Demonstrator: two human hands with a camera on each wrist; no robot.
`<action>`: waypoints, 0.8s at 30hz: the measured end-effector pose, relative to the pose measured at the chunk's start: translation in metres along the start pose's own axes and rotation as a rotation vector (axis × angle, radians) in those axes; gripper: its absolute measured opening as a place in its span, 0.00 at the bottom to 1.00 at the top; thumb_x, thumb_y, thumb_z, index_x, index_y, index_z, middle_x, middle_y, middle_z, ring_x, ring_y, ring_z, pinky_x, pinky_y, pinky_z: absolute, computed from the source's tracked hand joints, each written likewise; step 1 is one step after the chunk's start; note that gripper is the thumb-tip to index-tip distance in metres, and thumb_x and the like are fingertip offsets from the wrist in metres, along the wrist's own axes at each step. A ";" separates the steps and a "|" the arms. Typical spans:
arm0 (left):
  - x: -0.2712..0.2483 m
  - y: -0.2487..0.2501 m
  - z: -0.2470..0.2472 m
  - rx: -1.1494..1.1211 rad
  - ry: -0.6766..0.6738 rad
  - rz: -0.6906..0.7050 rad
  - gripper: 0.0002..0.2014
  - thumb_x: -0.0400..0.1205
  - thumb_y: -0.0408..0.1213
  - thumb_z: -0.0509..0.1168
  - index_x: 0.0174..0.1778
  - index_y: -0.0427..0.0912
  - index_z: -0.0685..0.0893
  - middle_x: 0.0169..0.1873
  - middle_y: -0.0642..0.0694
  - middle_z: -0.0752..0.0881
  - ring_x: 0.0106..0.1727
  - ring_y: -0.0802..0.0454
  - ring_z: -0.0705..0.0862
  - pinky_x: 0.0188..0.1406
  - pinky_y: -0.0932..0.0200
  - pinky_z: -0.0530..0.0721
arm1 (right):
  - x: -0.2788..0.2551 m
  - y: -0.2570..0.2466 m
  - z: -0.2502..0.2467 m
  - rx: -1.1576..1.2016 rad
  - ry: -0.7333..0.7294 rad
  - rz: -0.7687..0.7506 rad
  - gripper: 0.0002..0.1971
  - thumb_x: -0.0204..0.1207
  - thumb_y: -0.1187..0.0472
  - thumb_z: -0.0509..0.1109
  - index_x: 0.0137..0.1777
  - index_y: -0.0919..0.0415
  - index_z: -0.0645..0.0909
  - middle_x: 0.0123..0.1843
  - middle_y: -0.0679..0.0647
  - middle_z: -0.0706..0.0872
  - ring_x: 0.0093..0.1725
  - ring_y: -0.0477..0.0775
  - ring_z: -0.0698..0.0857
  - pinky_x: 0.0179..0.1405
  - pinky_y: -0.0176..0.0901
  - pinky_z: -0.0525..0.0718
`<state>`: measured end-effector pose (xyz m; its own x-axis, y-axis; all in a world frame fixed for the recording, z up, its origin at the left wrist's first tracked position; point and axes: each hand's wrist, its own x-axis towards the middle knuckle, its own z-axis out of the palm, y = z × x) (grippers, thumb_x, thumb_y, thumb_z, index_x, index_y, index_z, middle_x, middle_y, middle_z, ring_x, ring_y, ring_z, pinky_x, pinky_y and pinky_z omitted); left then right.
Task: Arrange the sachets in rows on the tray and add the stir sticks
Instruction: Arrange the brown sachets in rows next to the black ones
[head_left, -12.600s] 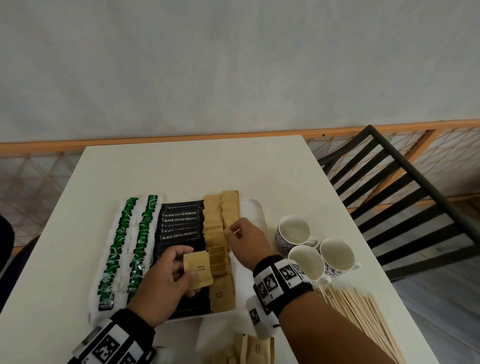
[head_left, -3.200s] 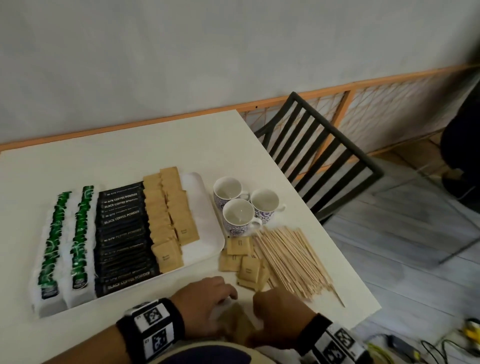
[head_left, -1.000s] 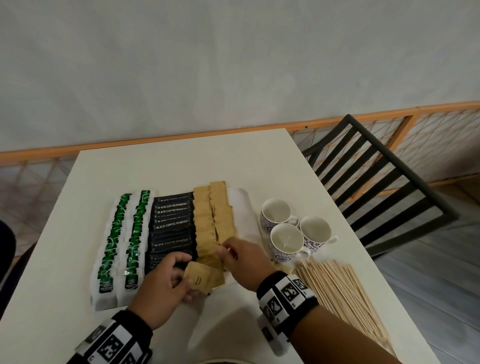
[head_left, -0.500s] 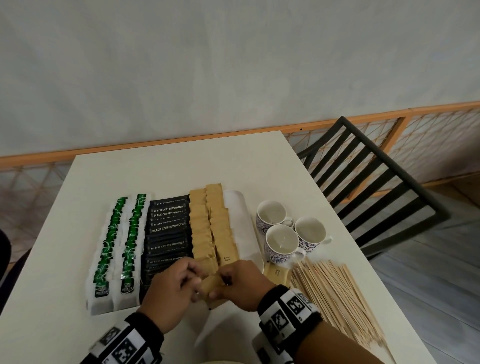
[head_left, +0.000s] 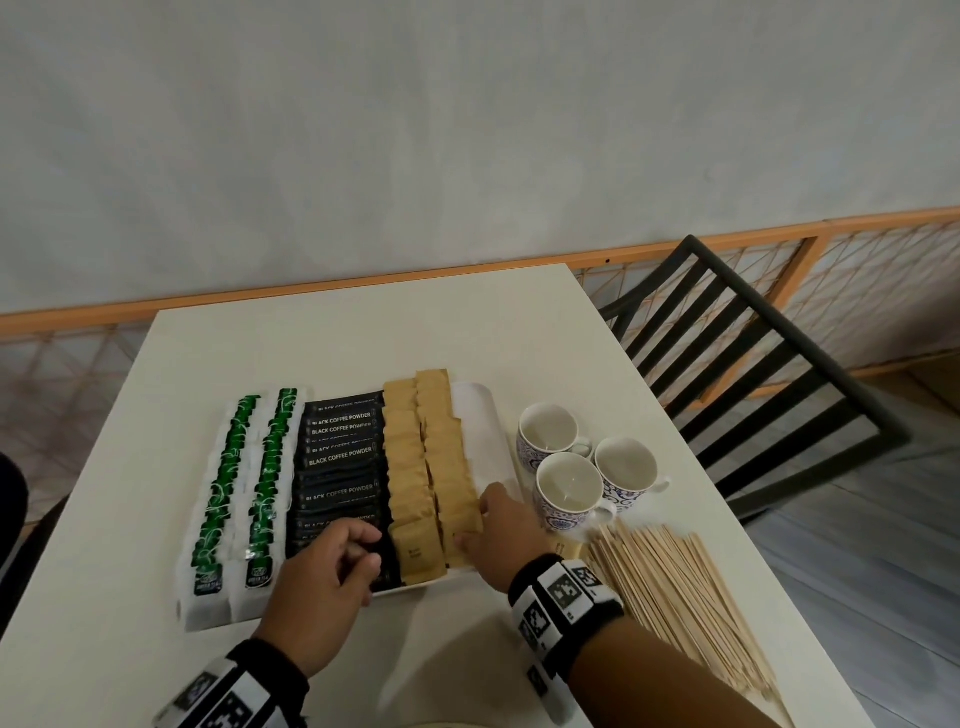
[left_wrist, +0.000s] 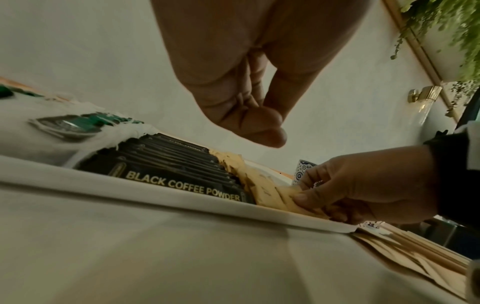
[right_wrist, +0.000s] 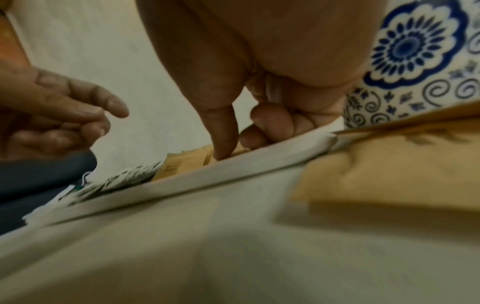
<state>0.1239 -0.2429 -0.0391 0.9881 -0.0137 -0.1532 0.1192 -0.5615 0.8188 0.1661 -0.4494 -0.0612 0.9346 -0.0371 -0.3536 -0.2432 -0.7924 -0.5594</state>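
The white tray (head_left: 483, 431) holds rows of green tea sachets (head_left: 236, 488), black coffee sachets (head_left: 340, 457) and two columns of brown sachets (head_left: 415, 457). My right hand (head_left: 470, 535) pinches a brown sachet (left_wrist: 285, 197) at the near end of the right brown column, thumb on top and fingers curled below. My left hand (head_left: 363, 551) hovers over the near end of the black sachets with loosely curled fingers (left_wrist: 259, 123) and holds nothing. The wooden stir sticks (head_left: 675, 597) lie in a heap on the table, right of the tray.
Three blue-patterned cups (head_left: 566, 483) stand close to the tray's right edge, just beyond my right hand. A few loose brown sachets (right_wrist: 389, 174) lie between tray and sticks. A black slatted chair (head_left: 753, 364) stands at the table's right side.
Half a second ago both hands held a brown sachet at the tray's near edge. The left hand has let go and moved left; the right has carried the sachet to the right brown column.
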 end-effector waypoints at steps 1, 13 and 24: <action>0.000 0.000 -0.001 0.006 0.001 -0.003 0.11 0.81 0.29 0.67 0.46 0.53 0.81 0.32 0.47 0.86 0.28 0.55 0.86 0.34 0.57 0.83 | -0.001 0.000 0.002 -0.018 0.005 -0.021 0.21 0.75 0.52 0.74 0.61 0.56 0.68 0.57 0.56 0.80 0.60 0.59 0.81 0.55 0.46 0.78; -0.001 -0.003 -0.002 0.031 -0.038 -0.006 0.11 0.81 0.30 0.68 0.47 0.55 0.80 0.34 0.45 0.84 0.30 0.55 0.86 0.31 0.65 0.82 | 0.001 0.001 0.015 -0.146 0.015 -0.152 0.20 0.75 0.58 0.69 0.64 0.49 0.70 0.59 0.57 0.71 0.52 0.63 0.81 0.57 0.51 0.82; -0.001 -0.008 -0.004 0.076 -0.100 0.006 0.11 0.80 0.33 0.70 0.44 0.58 0.82 0.33 0.52 0.85 0.31 0.55 0.83 0.40 0.52 0.84 | -0.035 0.025 -0.003 -0.192 0.099 -0.248 0.16 0.79 0.52 0.68 0.63 0.56 0.73 0.62 0.54 0.74 0.59 0.55 0.78 0.62 0.44 0.79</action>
<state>0.1224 -0.2346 -0.0433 0.9737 -0.0974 -0.2060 0.1020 -0.6220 0.7764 0.1283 -0.4695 -0.0606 0.9823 0.1195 -0.1445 0.0393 -0.8845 -0.4648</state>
